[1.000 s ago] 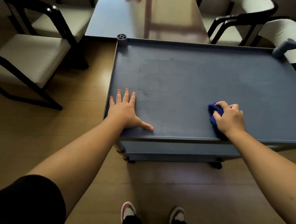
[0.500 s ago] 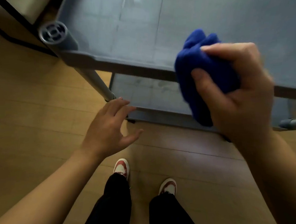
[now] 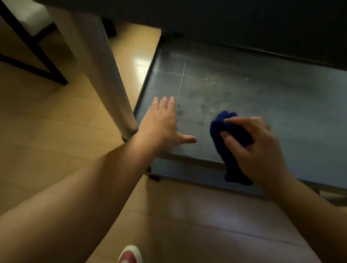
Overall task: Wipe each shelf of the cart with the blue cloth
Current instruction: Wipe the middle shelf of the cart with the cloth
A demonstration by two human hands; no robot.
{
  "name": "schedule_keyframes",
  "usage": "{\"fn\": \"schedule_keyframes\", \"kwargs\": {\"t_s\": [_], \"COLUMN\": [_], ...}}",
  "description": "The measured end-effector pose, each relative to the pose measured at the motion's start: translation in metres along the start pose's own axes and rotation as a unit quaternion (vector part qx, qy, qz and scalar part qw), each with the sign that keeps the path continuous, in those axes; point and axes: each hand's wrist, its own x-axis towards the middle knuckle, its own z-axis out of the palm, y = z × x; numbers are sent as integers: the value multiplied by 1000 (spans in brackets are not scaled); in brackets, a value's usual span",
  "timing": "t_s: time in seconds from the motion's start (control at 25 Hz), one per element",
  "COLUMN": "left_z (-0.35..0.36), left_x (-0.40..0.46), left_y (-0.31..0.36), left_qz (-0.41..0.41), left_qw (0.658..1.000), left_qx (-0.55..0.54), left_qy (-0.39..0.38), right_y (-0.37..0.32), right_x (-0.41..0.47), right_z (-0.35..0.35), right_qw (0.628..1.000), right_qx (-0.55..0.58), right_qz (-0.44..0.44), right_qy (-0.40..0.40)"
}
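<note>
Left hand (image 3: 162, 125): spread flat at the near left corner of the dark grey lower cart shelf (image 3: 246, 93).
Right hand (image 3: 256, 148): pinching the bunched dark blue cloth (image 3: 227, 141) near the shelf's front edge.

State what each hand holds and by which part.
Right hand grips the bunched blue cloth around its middle. Left hand holds nothing, open.
</note>
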Motion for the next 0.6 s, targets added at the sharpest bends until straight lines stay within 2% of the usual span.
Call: {"fn": "schedule_keyframes", "kwargs": {"t_s": [0.16,0.32,0.4,0.52,0.6], "left_z": [-8,1,6,13,17], "left_x": [61,79,73,55,44], "left_y": [-2,-8,-13,-22,-26], "left_qz": [-33,-77,-88,-93,-84], "left_qw": [997,990,989,986,984], "left_qx": [48,30,29,44,57], "left_qy": [-54,-111,-114,-135,-148], "right_y": [31,24,8,-7,-4], "right_x": [76,139,151,138,123], "right_z": [28,66,96,136,145], "right_qw": [999,998,998,994,990], "right_qx": [-39,-52,-55,-56,-86], "right_qz": [19,28,28,13,-18], "right_qy": [20,10,-16,-96,-111]}}
